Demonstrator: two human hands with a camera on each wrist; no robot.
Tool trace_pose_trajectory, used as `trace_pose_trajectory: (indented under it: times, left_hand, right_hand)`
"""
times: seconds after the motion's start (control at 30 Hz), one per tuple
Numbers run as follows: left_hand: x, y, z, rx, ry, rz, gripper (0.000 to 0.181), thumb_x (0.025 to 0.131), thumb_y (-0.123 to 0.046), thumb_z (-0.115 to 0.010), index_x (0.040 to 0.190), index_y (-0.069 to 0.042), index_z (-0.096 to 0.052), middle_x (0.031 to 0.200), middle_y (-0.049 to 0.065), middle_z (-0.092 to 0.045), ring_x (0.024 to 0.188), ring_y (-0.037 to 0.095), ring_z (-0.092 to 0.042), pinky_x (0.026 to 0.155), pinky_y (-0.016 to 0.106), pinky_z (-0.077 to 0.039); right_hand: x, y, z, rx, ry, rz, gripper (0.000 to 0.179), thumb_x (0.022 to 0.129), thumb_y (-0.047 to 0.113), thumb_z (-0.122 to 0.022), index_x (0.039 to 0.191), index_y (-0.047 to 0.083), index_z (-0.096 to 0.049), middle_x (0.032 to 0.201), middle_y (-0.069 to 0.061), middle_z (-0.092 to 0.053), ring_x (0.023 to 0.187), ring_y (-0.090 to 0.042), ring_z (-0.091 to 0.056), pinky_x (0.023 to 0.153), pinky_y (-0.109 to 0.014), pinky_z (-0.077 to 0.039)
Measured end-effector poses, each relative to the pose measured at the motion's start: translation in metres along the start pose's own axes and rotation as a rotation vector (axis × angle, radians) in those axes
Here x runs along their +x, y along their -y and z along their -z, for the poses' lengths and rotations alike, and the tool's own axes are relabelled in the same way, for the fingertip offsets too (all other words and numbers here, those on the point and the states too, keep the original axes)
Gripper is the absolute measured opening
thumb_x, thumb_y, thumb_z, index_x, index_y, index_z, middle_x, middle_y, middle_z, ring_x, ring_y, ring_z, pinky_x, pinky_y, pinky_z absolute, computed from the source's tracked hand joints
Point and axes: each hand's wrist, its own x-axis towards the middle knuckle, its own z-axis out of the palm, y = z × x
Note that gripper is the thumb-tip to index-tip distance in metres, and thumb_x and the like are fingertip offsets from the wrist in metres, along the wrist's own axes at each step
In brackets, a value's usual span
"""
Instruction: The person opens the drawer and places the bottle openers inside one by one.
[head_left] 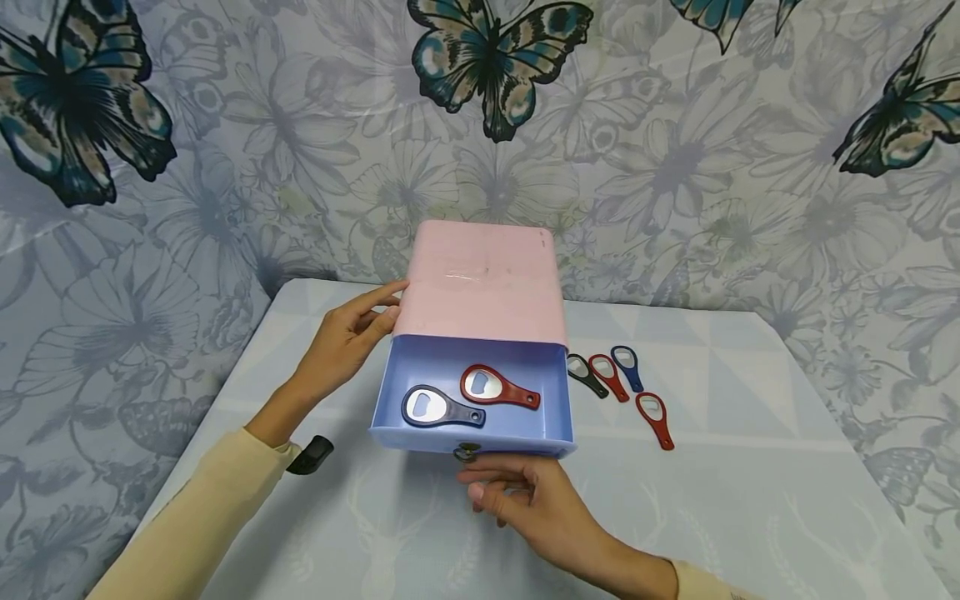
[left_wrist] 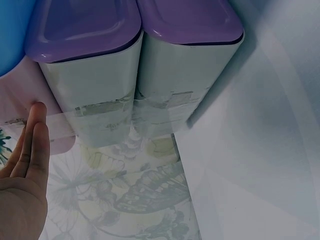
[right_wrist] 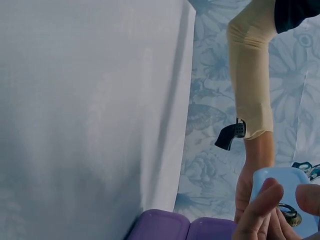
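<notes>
A pink case [head_left: 483, 283] stands on the table with its light blue drawer [head_left: 431, 357] pulled out towards me. Inside the drawer lie a dark blue bottle opener [head_left: 457, 412] and a red bottle opener [head_left: 517, 394]. My left hand [head_left: 333, 346] rests its fingertips against the case's left side; its fingers are nearly straight in the left wrist view. Just below the drawer's metal ring pull [head_left: 466, 453] is my right hand [head_left: 540, 504], fingers loosely bent, thumb apart from the index finger. In the right wrist view its fingers partly cover the ring pull [right_wrist: 290, 215].
Right of the drawer lie several more bottle openers, including a blue one [head_left: 627, 367] and a red one [head_left: 656, 421]. Purple drawers [left_wrist: 90, 30] in pale cases sit beneath the blue one. A patterned cloth [head_left: 675, 167] hangs behind the table [head_left: 720, 500].
</notes>
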Motion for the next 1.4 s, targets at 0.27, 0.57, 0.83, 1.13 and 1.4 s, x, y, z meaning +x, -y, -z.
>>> trace_pose_trajectory:
  times: [0.27, 0.57, 0.83, 1.13, 1.4]
  left_hand:
    - [0.000, -0.001, 0.000, 0.005, 0.000, 0.002, 0.046, 0.105, -0.029, -0.054, 0.151, -0.036, -0.046, 0.135, 0.011, -0.059, 0.118, 0.031, -0.066, 0.088, 0.046, -0.052]
    - [0.000, 0.000, 0.000, 0.012, -0.004, 0.004, 0.046, 0.106, -0.030, -0.053, 0.150, -0.037, -0.046, 0.133, 0.010, -0.060, 0.112, 0.028, -0.069, 0.082, 0.038, -0.051]
    - [0.000, 0.001, 0.000, -0.019, -0.001, 0.001, 0.046, 0.106, -0.029, -0.053, 0.151, -0.035, -0.046, 0.133, 0.010, -0.060, 0.109, 0.026, -0.070, 0.091, 0.049, -0.053]
    - [0.000, 0.000, 0.000, -0.017, 0.012, 0.017, 0.045, 0.106, -0.030, -0.052, 0.150, -0.037, -0.046, 0.134, 0.010, -0.060, 0.108, 0.024, -0.071, 0.088, 0.044, -0.052]
    - [0.001, 0.001, 0.001, -0.018, 0.012, 0.011, 0.045, 0.106, -0.029, -0.052, 0.150, -0.036, -0.046, 0.133, 0.009, -0.060, 0.106, 0.022, -0.071, 0.080, 0.028, -0.052]
  right_hand:
    - [0.003, 0.004, -0.004, -0.004, -0.080, 0.009, 0.027, 0.100, 0.027, -0.064, 0.109, 0.004, -0.074, 0.101, -0.015, -0.076, 0.081, -0.013, -0.072, 0.067, -0.026, -0.055]
    - [0.007, 0.008, 0.001, 0.000, -0.097, 0.055, 0.023, 0.100, 0.024, -0.064, 0.105, 0.005, -0.075, 0.097, -0.016, -0.076, 0.077, -0.013, -0.071, 0.067, -0.025, -0.054]
    - [0.018, 0.009, 0.009, -0.033, -0.123, 0.079, 0.024, 0.100, 0.027, -0.064, 0.105, 0.007, -0.076, 0.097, -0.015, -0.076, 0.078, -0.014, -0.071, 0.069, -0.027, -0.054]
    - [0.040, 0.010, 0.017, -0.061, -0.173, 0.131, 0.023, 0.099, 0.028, -0.065, 0.103, 0.010, -0.078, 0.096, -0.014, -0.076, 0.078, -0.017, -0.071, 0.067, -0.029, -0.055]
    - [0.055, 0.014, 0.024, -0.060, -0.191, 0.129, 0.022, 0.100, 0.028, -0.065, 0.104, 0.012, -0.078, 0.094, -0.007, -0.077, 0.074, -0.014, -0.067, 0.055, -0.023, -0.046]
